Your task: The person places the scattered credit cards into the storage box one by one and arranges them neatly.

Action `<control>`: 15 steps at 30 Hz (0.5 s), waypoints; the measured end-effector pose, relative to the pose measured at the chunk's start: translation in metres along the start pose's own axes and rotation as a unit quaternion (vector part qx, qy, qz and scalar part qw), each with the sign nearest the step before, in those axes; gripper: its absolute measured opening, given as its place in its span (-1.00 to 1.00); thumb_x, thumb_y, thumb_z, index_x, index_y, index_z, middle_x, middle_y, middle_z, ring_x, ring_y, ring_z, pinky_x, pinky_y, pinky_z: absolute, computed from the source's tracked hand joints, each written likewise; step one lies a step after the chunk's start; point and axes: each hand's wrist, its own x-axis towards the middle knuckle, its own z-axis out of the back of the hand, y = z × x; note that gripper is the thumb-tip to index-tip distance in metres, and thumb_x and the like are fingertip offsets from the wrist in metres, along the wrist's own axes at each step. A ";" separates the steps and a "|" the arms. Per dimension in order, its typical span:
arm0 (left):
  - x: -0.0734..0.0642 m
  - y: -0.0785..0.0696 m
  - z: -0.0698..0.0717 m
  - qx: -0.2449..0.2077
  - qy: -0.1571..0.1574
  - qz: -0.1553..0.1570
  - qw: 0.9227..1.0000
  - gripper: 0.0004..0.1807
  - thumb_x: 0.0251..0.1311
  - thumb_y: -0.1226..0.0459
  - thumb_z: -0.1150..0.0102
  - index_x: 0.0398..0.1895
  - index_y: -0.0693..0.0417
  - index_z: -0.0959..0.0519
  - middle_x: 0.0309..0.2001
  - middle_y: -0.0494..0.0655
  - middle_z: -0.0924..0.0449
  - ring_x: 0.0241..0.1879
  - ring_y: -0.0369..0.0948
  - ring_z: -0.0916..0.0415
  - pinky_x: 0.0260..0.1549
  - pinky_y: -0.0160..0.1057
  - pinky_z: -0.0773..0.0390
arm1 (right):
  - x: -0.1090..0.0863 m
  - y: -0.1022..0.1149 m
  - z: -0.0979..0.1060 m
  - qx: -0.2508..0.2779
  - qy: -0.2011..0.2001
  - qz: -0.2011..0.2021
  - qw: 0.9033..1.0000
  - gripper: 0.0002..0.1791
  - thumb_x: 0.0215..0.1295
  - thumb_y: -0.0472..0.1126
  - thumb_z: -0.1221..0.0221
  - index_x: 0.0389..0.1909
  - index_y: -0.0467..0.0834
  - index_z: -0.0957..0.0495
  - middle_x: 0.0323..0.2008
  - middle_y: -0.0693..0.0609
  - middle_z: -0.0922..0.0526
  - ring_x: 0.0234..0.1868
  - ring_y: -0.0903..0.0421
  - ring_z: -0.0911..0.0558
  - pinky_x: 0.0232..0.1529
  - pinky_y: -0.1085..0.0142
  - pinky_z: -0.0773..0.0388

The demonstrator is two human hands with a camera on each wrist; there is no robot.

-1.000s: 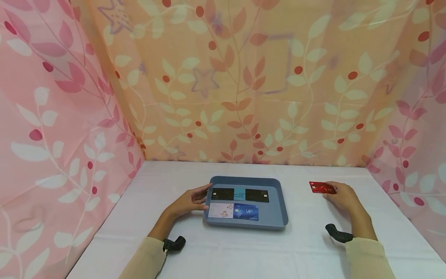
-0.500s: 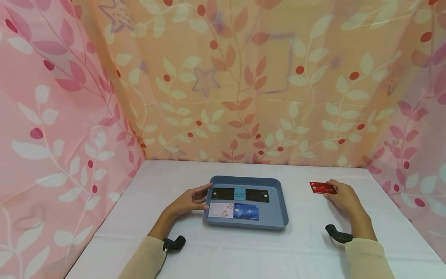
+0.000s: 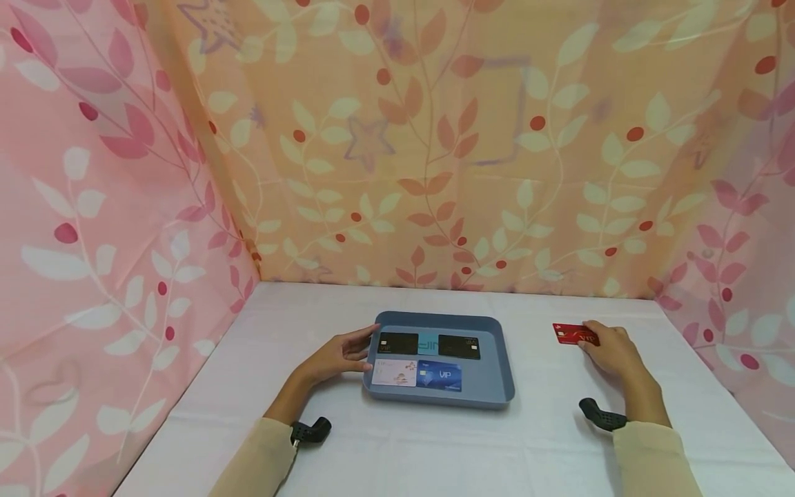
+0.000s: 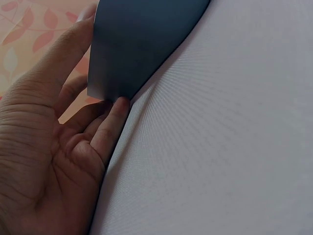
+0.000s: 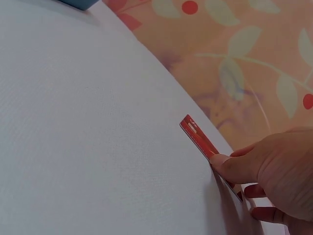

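My right hand (image 3: 611, 348) pinches a red VIP bank card (image 3: 566, 334) by its right end, to the right of the tray. In the right wrist view the thumb lies on the face of the red card (image 5: 196, 135), which is tilted close over the white cloth. My left hand (image 3: 335, 357) touches the left side of a blue-grey tray (image 3: 487, 386), index finger and thumb spread along the rim. In the left wrist view its fingertips meet the outer wall of the tray (image 4: 142, 44). The tray holds a pink-white card (image 3: 394, 373), a blue VIP card (image 3: 439, 376) and black cards (image 3: 458, 347).
A teal patch (image 3: 427, 343) shows between the black cards. White cloth (image 3: 435, 449) covers the table. Patterned fabric walls (image 3: 397, 207) stand at the back and both sides. A black wrist device (image 3: 602, 414) sits on each arm.
My right thumb has shifted up onto the front edge of the red card. The left hand, the tray and its cards keep their places; the head view has tilted slightly.
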 end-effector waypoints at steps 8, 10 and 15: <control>0.001 0.000 0.000 -0.005 0.003 0.002 1.000 -0.06 0.18 0.31 -0.46 0.59 -0.07 -0.19 0.58 -0.08 -0.09 0.52 -0.04 -0.13 0.32 -0.25 -0.38 | -0.002 -0.002 0.000 -0.004 -0.019 0.020 1.000 -0.37 0.37 -0.18 -0.27 0.32 -0.46 -0.35 0.21 -0.58 -0.40 0.16 -0.54 -0.32 0.16 -0.51 -0.27; 0.001 0.000 0.000 -0.002 0.003 0.002 1.000 -0.07 0.19 0.32 -0.45 0.60 -0.08 -0.18 0.58 -0.08 -0.09 0.52 -0.03 -0.13 0.32 -0.25 -0.38 | -0.002 -0.001 0.001 -0.002 -0.027 0.020 0.999 -0.39 0.35 -0.20 -0.29 0.29 -0.46 -0.39 0.18 -0.58 -0.42 0.16 -0.55 -0.35 0.18 -0.51 -0.26; 0.000 -0.001 0.001 0.005 0.002 0.003 1.000 -0.06 0.20 0.34 -0.44 0.60 -0.07 -0.17 0.59 -0.09 -0.08 0.53 -0.03 -0.12 0.32 -0.26 -0.38 | 0.000 -0.002 0.001 0.016 -0.033 0.012 0.999 -0.43 0.30 -0.22 -0.34 0.24 -0.44 -0.45 0.16 -0.57 -0.44 0.16 -0.53 -0.38 0.19 -0.50 -0.27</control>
